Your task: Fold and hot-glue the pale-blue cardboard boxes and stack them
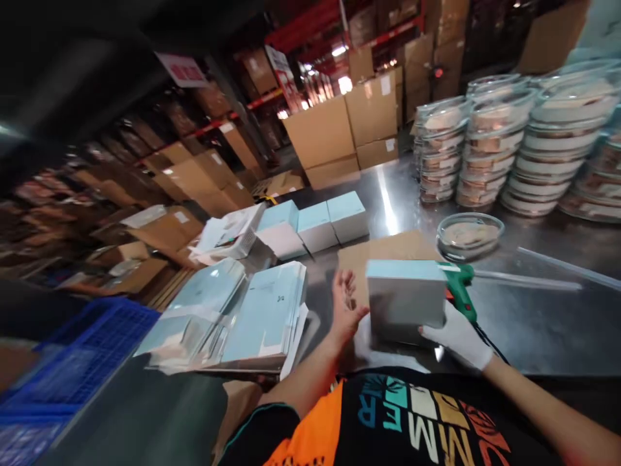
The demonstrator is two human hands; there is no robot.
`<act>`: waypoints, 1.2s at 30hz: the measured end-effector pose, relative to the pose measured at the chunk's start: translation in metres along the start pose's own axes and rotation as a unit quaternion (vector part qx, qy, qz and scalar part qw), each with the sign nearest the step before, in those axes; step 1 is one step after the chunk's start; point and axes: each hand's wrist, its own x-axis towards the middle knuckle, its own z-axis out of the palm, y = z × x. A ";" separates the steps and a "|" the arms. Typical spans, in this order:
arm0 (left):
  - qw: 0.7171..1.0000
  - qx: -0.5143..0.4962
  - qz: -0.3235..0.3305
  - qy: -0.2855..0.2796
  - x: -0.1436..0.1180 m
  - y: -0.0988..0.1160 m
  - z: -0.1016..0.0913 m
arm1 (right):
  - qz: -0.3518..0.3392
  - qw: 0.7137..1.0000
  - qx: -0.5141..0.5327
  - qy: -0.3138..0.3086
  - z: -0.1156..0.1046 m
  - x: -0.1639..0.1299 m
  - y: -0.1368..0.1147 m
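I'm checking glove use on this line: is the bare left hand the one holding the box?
No, the gloved right hand grips the pale blue box, while the bare left hand is open beside it.

Packing station clutter on a steel counter (533, 323)

Three light-blue boxes (315, 223) sit in a row beyond stacks of flat blue cartons (252, 310); lidded round containers (509, 142) are stacked far right, one lone dish (469, 234) nearer, a blue crate (72, 362) at left.
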 end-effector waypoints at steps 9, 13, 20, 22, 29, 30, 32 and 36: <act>0.915 -0.235 -0.329 -0.012 0.005 -0.018 0.026 | 0.012 0.993 0.087 -0.077 0.008 0.010 -0.003; 0.922 -0.226 -0.305 0.072 0.067 0.013 0.021 | 0.020 0.989 0.066 -0.131 0.013 0.007 0.023; 0.914 -0.240 -0.223 0.239 0.215 0.068 -0.025 | 0.009 0.980 0.079 -0.183 0.002 0.006 0.033; 0.903 -0.236 -0.221 0.282 0.241 0.074 -0.037 | -0.031 0.980 0.065 -0.186 -0.002 0.005 0.031; 0.868 -0.207 -0.250 0.376 0.255 0.064 -0.053 | -0.067 0.980 0.091 -0.164 0.000 0.006 0.028; 0.867 -0.206 -0.244 0.382 0.254 0.064 -0.054 | -0.063 0.981 0.089 -0.160 0.001 0.006 0.029; 0.865 -0.206 -0.237 0.391 0.252 0.064 -0.055 | -0.062 0.982 0.073 -0.165 0.001 0.004 0.032; 0.864 -0.204 -0.233 0.396 0.249 0.071 -0.051 | -0.053 0.980 0.057 -0.183 -0.002 0.006 0.041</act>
